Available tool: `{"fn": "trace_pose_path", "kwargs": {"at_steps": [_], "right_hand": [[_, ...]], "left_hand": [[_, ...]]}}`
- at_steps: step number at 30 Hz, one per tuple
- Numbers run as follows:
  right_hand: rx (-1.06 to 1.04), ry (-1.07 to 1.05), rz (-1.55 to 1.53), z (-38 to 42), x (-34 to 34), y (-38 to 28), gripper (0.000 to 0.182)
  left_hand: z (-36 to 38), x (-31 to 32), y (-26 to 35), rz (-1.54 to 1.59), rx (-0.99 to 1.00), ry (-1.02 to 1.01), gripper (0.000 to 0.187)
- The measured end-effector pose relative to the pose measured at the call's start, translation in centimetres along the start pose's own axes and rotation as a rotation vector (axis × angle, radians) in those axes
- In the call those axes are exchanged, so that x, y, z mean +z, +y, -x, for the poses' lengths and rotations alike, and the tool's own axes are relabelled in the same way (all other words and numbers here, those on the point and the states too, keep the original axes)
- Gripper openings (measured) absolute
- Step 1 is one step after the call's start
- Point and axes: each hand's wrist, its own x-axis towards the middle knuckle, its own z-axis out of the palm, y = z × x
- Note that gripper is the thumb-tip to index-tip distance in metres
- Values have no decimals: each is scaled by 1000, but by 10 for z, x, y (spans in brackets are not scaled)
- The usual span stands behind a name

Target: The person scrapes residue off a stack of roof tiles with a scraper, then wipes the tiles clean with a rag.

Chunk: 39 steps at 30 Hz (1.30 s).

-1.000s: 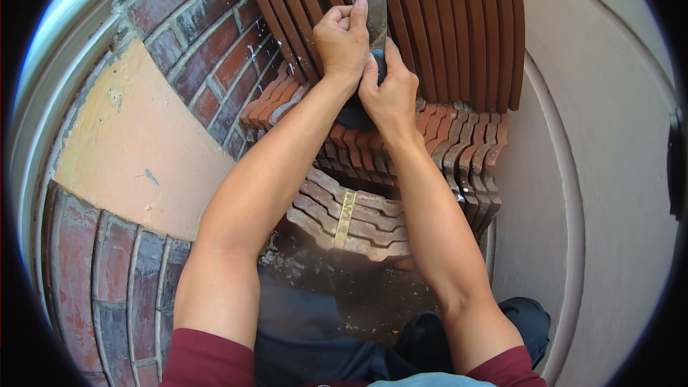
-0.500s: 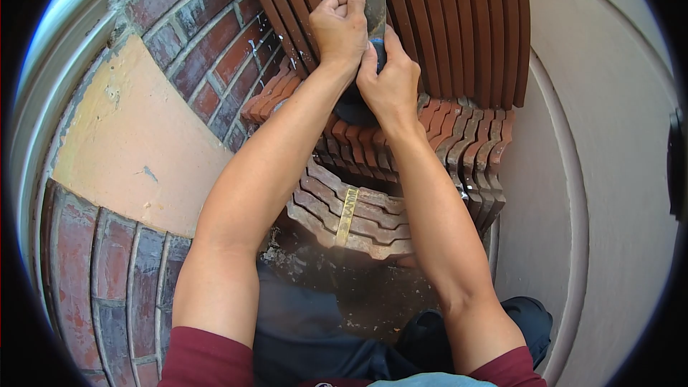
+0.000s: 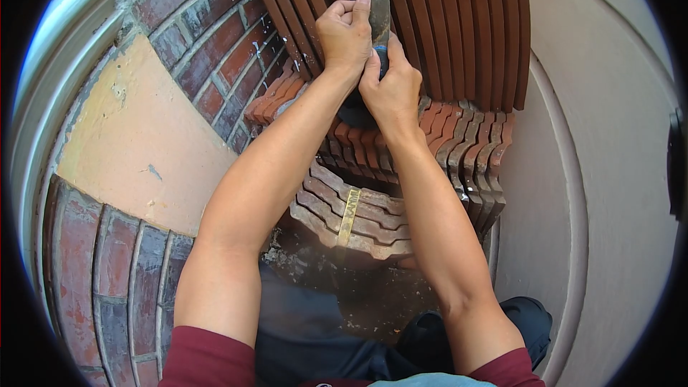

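A scraper (image 3: 378, 11) with a flat, stained metal blade points upward between my hands, at the top middle of the head view. My left hand (image 3: 347, 37) is closed at the blade, its thumb pressed against the blade's face. The dark handle with a bit of blue is gripped by my right hand (image 3: 391, 77), just below. Something dark and rounded (image 3: 356, 112) shows partly between my wrists; I cannot make out what it is. Behind my hands stand long brown tiles (image 3: 459, 36) on edge, leaning side by side.
Rows of stacked wavy roof tiles (image 3: 476, 143) lie below the upright ones. Nearer me is another tile stack (image 3: 380, 226) with a yellow strip (image 3: 348, 216) across it. A brick wall (image 3: 204, 50) with a peach plaster patch (image 3: 136, 140) rises at left, a pale wall (image 3: 609, 172) at right.
Both hands and the scraper have shifted slightly down and to the right. The grip on the scraper looks the same.
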Motion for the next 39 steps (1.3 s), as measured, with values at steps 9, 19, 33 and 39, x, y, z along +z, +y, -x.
{"fn": "trace_pose_path", "kwargs": {"at_steps": [9, 19, 33, 39], "right_hand": [[-49, 24, -131, -6, -4, 0, 41], [13, -24, -107, -42, -2, -24, 36], [61, -61, -218, -45, 4, -18, 29], [-37, -61, -207, -44, 4, -10, 28]], "left_hand": [[-5, 5, 13, -57, 29, 19, 29], [-33, 12, 45, 10, 5, 19, 30], [-36, 10, 36, 101, 55, 9, 31], [-33, 3, 35, 27, 73, -2, 39]]}}
